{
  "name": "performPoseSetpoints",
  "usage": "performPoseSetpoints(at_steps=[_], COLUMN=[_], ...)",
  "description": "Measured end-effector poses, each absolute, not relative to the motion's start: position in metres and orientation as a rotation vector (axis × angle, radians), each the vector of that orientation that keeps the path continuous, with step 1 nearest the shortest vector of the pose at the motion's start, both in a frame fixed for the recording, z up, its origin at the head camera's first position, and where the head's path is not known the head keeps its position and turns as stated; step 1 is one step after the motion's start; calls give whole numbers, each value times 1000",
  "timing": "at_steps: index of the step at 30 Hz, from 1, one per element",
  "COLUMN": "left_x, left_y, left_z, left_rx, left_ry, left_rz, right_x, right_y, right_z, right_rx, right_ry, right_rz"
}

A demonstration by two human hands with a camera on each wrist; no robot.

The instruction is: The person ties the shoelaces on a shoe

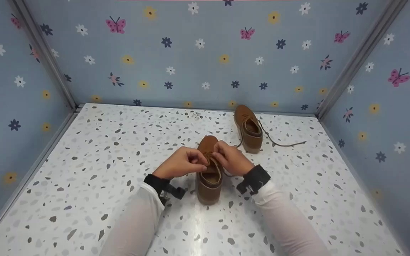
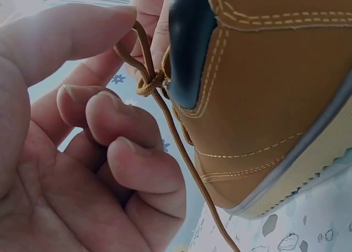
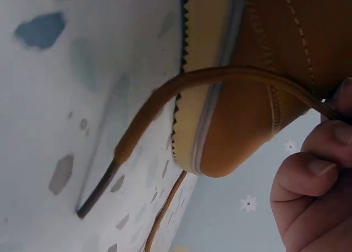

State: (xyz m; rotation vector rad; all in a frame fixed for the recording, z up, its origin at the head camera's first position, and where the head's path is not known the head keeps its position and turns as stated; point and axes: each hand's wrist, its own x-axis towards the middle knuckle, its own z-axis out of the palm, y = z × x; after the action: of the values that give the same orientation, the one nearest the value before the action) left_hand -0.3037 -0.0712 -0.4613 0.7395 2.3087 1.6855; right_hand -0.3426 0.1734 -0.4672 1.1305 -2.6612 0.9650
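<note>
A brown lace-up shoe point(image 1: 208, 192) stands upright on the floor between both hands, its toe pointing away from me. At its left side, my left hand point(image 1: 182, 163) pinches a loop of brown shoelace point(image 2: 147, 48) between thumb and forefinger. Below that loop the lace passes through a knot point(image 2: 149, 86) by the shoe's dark tongue point(image 2: 190, 48). From the right, my right hand point(image 1: 234, 159) pinches the lace over the front of the shoe. A lace end point(image 3: 143, 117) with a dark tip hangs from its curled fingers point(image 3: 305, 175) in the right wrist view.
A matching brown shoe point(image 1: 253, 142) stands farther back on the right, near the rear wall. Its untied lace point(image 1: 279, 144) trails rightward across the speckled white floor point(image 1: 119, 170). Blue panels point(image 1: 205, 46) with flowers and butterflies enclose the back and both sides.
</note>
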Motion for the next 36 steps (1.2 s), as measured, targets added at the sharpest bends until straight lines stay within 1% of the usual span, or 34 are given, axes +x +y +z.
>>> performPoseSetpoints(at_steps=[14,22,26,31,36], left_x=[-302,-305,-307,-322,-341], left_y=[-72,-77,-82,-85,-82], left_z=[-459,-459,-454,-446,-439], left_rx=[759,744,692,615,588], left_ry=[2315,2345,2381,2420,2510], left_rz=[1666,1686,1722,1691,1494], right_x=[-336,-336,-336,-336,-335], right_y=[167,166,166,167,167], right_z=[-471,-473,-474,-473,-472], right_rx=[1012,1032,1035,1034,1047], right_ry=[-2623,-2615,-2606,-2602,-2581], right_rz=[1059,1053,1062,1042,1025])
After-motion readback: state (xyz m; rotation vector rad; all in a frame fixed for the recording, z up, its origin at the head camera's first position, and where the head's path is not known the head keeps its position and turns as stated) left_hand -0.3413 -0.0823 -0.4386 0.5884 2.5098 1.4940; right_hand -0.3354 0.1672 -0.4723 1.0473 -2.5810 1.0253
